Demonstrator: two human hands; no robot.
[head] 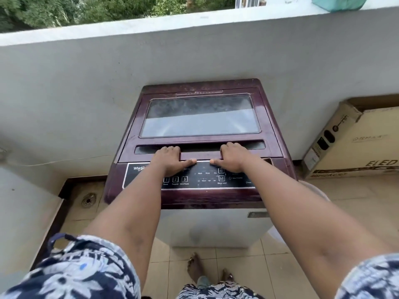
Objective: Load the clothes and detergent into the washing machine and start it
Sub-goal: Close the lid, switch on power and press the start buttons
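— What stands off to the right?
— A cardboard box (358, 143), lying on its side against the grey wall (86, 87), with dark printed marks and letters on its face.

— And on the left?
— A round floor drain (88, 200) set in the beige floor tiles (216, 275), near a dark raised edge. A thin white cord (64, 161) runs along the foot of the wall.

— Above the wall?
— Green trees (75, 9) beyond the ledge (151, 24), and at the far right a teal cloth (339, 3) resting on the ledge top.
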